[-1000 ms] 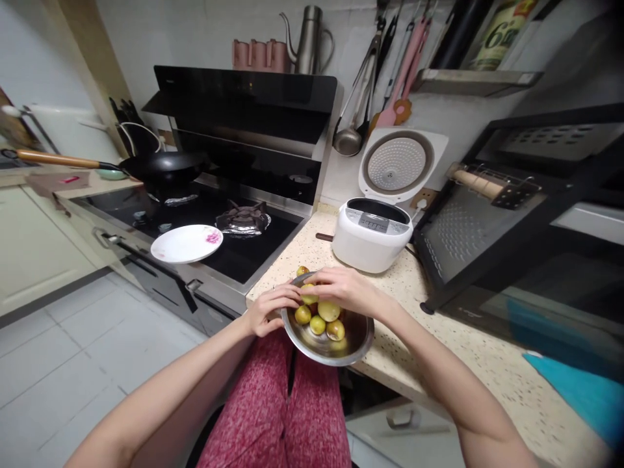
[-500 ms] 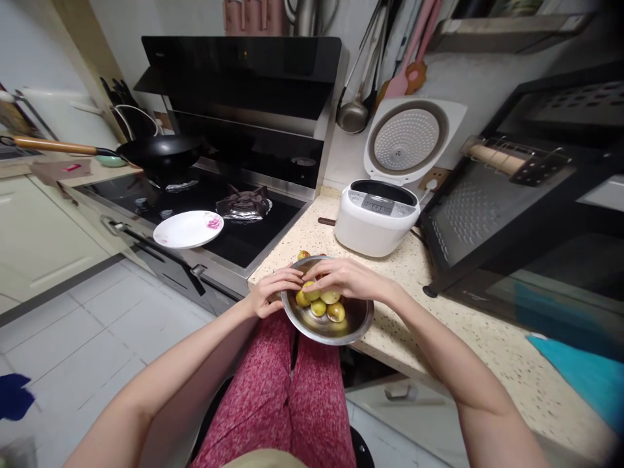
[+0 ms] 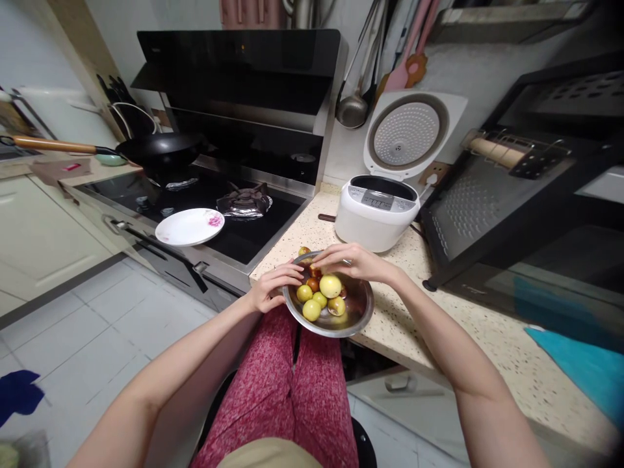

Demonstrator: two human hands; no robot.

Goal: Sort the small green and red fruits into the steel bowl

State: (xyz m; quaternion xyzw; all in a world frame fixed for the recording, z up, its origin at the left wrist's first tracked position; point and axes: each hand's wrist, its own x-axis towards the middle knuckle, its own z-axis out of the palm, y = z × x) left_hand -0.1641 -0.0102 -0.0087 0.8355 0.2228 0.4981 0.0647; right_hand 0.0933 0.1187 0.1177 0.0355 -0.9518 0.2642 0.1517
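A steel bowl [image 3: 358,318] is tilted over the counter's front edge, above my lap. Several round jujubes [image 3: 312,310] lie in it, some yellow-green, others reddish brown. My left hand [image 3: 273,286] grips the bowl's left rim, fingers over the edge and thumb outside. Over the far side of the bowl, my right hand [image 3: 353,259] reaches in with bent fingers, the tips on a reddish-brown jujube [image 3: 314,270] and partly hiding it. Just beyond the far rim, another jujube [image 3: 304,251] sits on the counter [image 3: 287,244].
Behind the bowl stands a white rice cooker [image 3: 377,218], lid up. To the left, a white plate [image 3: 190,227] overhangs the stove's front near a burner [image 3: 244,200]; a wok [image 3: 160,151] sits farther back. A black oven [image 3: 511,227] and blue cloth [image 3: 578,370] are at right.
My right hand has moved up and back toward the bowl's far rim, uncovering more jujubes. Some jujubes have shifted, one toward the near left. My left hand stays on the rim.
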